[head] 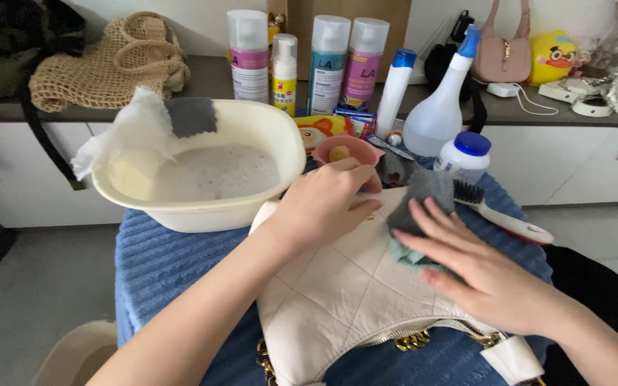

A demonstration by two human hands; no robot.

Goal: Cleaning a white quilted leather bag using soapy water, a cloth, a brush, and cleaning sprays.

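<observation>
- A blue ribbed towel (173, 261) covers the small work surface; grey floor shows to its left and right.
- A white quilted handbag (337, 293) lies across the middle of the towel, its gold chain (413, 342) at the near edge.
- The left hand (323, 204) rests palm down on the bag's far end, fingers curled, gripping nothing that can be seen.
- The right hand (477, 268) lies flat with fingers spread, pressing a grey cloth (420, 204) onto the bag's right part.
- A cream basin (202, 175) of cloudy water sits at the towel's far left corner, with a white wipe (126, 132) and a grey rag (191, 116) draped over its rim.
- A white-handled brush (502, 214) lies at the towel's right edge, near a white jar with a blue lid (464, 156).
- Behind, a dark counter (209, 78) over white cabinets carries spray cans (327, 64), a spray bottle (438, 107), a woven bag (109, 61) and a pink purse (502, 53).
- A small pink bowl (345, 149) is partly hidden by the left hand; what it holds is unclear.
- The bag's lower corner and both forearms are cut off at the bottom of the view.
</observation>
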